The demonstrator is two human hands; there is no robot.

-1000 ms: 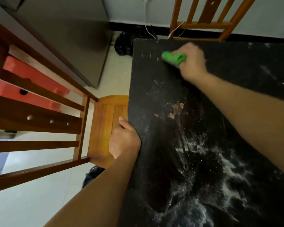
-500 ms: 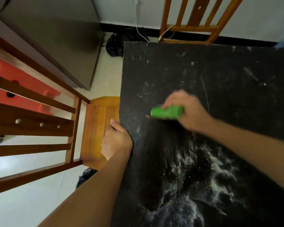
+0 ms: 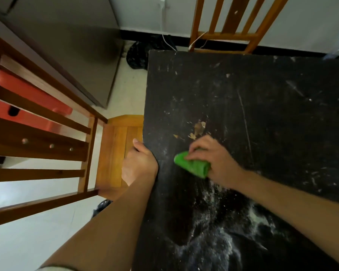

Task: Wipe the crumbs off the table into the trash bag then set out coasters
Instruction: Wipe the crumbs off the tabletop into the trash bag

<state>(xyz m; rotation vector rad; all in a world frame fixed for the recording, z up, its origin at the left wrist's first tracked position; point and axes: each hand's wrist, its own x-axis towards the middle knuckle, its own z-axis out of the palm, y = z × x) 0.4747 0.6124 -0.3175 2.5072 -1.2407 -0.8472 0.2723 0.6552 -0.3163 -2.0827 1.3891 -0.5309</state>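
My right hand (image 3: 216, 163) holds a bunched green cloth (image 3: 192, 166) and presses it on the black table (image 3: 272, 106). Brown crumbs (image 3: 198, 130) lie just beyond its fingers. White powder is smeared over the near part of the table, where crumpled black plastic that looks like the trash bag (image 3: 221, 245) lies. My left hand (image 3: 139, 165) sits at the table's left edge with its fingers curled, gripping the black plastic there. No coasters are in view.
A wooden chair (image 3: 117, 153) stands at the table's left side and another chair (image 3: 229, 34) at the far end. A second black bag (image 3: 139, 55) sits on the floor by a grey cabinet (image 3: 70, 51). A white cord hangs down the wall.
My right hand drew the green cloth from the table's far edge towards me, past the brown crumbs, which stay in place. My left hand kept its grip at the edge.
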